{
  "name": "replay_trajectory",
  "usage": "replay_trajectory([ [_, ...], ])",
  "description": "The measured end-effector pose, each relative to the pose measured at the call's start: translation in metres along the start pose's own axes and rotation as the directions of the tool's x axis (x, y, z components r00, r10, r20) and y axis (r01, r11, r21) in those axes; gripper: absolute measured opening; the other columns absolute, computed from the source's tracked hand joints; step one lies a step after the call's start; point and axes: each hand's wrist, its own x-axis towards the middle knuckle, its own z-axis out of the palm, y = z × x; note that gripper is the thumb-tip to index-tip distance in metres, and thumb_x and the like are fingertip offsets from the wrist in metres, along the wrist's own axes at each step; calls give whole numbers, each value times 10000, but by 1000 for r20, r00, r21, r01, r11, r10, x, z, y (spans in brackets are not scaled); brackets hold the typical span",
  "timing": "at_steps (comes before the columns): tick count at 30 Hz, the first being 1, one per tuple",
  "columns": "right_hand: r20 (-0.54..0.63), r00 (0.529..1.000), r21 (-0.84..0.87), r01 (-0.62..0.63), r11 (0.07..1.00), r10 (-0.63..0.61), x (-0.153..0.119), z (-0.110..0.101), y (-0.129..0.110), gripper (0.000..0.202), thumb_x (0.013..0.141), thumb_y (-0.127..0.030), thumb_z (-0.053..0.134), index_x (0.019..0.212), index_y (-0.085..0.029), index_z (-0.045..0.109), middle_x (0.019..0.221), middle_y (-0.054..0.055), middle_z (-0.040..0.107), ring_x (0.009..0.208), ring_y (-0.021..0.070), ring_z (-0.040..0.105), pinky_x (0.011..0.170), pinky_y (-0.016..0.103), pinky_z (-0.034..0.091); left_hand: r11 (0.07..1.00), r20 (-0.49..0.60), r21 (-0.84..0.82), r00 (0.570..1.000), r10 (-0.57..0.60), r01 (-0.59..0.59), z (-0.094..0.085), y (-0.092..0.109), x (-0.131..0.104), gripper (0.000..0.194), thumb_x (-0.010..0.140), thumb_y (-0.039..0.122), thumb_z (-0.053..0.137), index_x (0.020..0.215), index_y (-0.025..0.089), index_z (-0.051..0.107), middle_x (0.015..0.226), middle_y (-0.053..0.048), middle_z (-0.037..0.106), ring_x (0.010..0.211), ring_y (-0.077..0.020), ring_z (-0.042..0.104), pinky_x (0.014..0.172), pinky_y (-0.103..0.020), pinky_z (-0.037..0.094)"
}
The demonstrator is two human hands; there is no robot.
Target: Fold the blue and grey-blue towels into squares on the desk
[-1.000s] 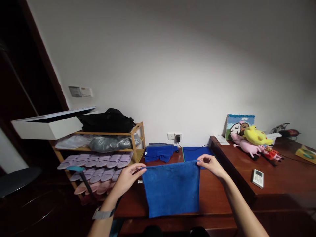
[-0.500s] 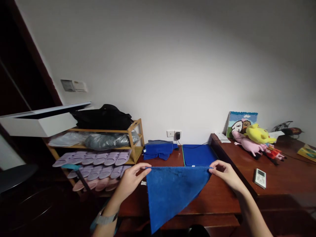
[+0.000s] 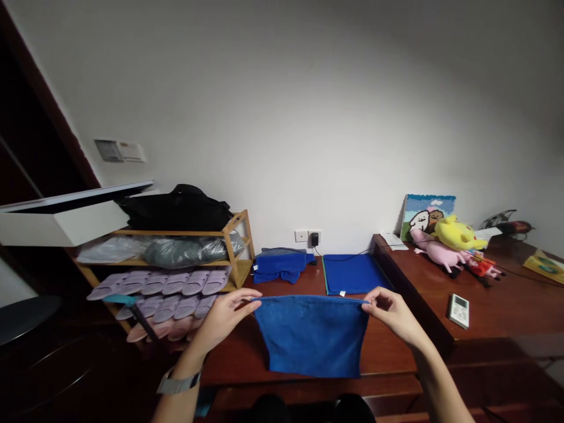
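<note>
A blue cloth [image 3: 312, 338] hangs stretched between my two hands, over the front of the brown wooden table [image 3: 392, 352]. My left hand [image 3: 240, 308] pinches its upper left corner between thumb and fingers. At the upper right corner, my right hand [image 3: 383, 308] has the same kind of pinch. Behind the cloth, a flat blue cloth [image 3: 355, 273] with a small white tag lies near the wall. To its left sits a crumpled pile of blue cloths [image 3: 279, 265].
Left stands a wooden rack [image 3: 238, 273] with slippers [image 3: 185, 283], a black bag [image 3: 178, 208] and a white box [image 3: 66, 223]. On the higher right surface are plush toys [image 3: 458, 235], a picture [image 3: 427, 217] and a white remote [image 3: 459, 311]. A plug [image 3: 314, 238] is on the wall.
The cloth's lower part hung as a triangle on the left; now it spreads into a roughly rectangular shape. Both hands keep their pinches. The view has shifted slightly.
</note>
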Motion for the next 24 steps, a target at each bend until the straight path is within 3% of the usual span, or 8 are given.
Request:
replay_trajectory([
  [4,14,1000,-15,-8,1000,8,-5,0,-3,463,739,-669,793,792,-218,701,703,-3,583,704,169,529,670,296,444,997,-36,-69,999,-38,35,-5,3,-9,363,742,524,816,923,213,773,848,-48,801,754,-204,751,691,-276,619],
  [8,5,1000,-15,-6,1000,6,-3,-1,0,463,746,-676,784,814,-225,706,722,5,589,717,176,535,675,300,459,995,-57,-83,996,-66,61,-9,7,-20,385,747,548,810,951,223,770,875,-53,803,798,-221,753,702,-290,621],
  [13,-32,999,13,22,1000,-22,28,11,15,451,761,-646,786,855,-213,704,768,12,619,753,172,559,692,286,475,988,-86,-121,991,-104,93,-11,-11,-18,413,782,569,775,987,210,760,948,-77,801,875,-234,752,762,-311,618],
  [16,-58,997,6,42,999,-41,68,30,37,452,772,-634,765,885,-200,714,802,20,655,752,166,577,678,276,479,980,-115,-172,986,-117,96,-10,-42,0,444,767,564,793,1008,193,751,1006,-97,793,961,-241,744,847,-325,602],
  [19,-104,994,-142,14,990,-29,120,58,71,402,805,-580,707,911,-193,723,858,33,705,786,179,627,715,284,505,980,-103,-172,987,-120,101,-3,-89,33,456,794,558,761,1041,175,737,1063,-114,785,1018,-243,734,900,-342,587],
  [21,-135,991,-288,-49,956,10,155,81,93,318,838,-494,654,933,-199,726,902,36,733,852,195,666,798,304,522,991,-101,-74,988,-119,112,6,-129,59,473,844,559,687,1101,163,719,1073,-123,781,1010,-243,735,889,-358,592],
  [24,-166,982,-399,-146,906,85,188,119,122,273,856,-356,604,1048,-202,724,1076,77,748,1013,225,684,919,331,510,968,-146,209,983,-107,136,26,-191,89,495,921,536,508,1187,162,694,1084,-127,779,1030,-253,733,913,-411,594],
])
